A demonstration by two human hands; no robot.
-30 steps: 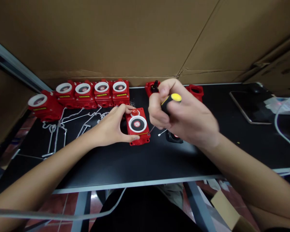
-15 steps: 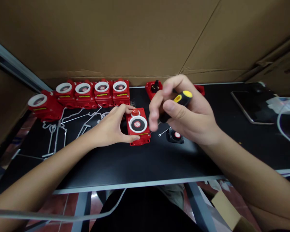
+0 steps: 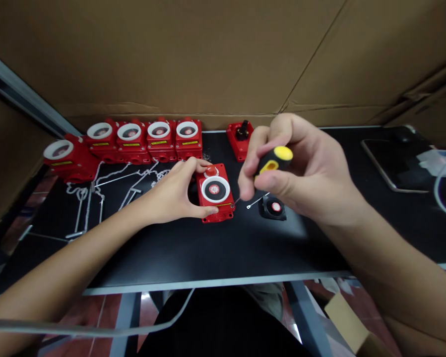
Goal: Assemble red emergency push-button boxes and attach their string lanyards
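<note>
My left hand grips a red alarm box with a white ring and a red button, holding it flat on the black table. My right hand is closed round a screwdriver with a black and yellow handle. Its thin tip points down at the box's lower right corner. A small black part with a red centre lies just right of the box, under my right hand.
Several finished red boxes stand in a row at the back left, with white cable ties in front of them. An open red housing sits at the back centre. A tablet and white cable lie right. Cardboard walls the back.
My right hand has regripped the screwdriver, closing its fingers and bringing the tip down to the box's lower right corner. My left hand has stayed on the box.
</note>
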